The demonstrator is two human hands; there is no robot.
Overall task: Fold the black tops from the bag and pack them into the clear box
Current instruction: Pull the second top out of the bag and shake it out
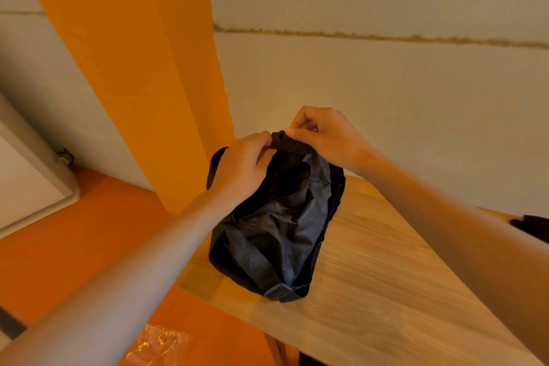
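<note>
A black fabric bag with a webbing strap lies on the wooden table, its mouth open toward the far end. A black top sticks up out of that mouth. My left hand pinches the cloth on its left side. My right hand pinches it on the right, fingers curled. Both hands hold the cloth just above the bag's far rim. More dark cloth shows inside the bag. The clear box is not in sight.
The table's left edge runs beside an orange floor. An orange curtain hangs behind the bag. A crinkled clear plastic wrapper lies on the floor below. A dark object peeks in at the right edge.
</note>
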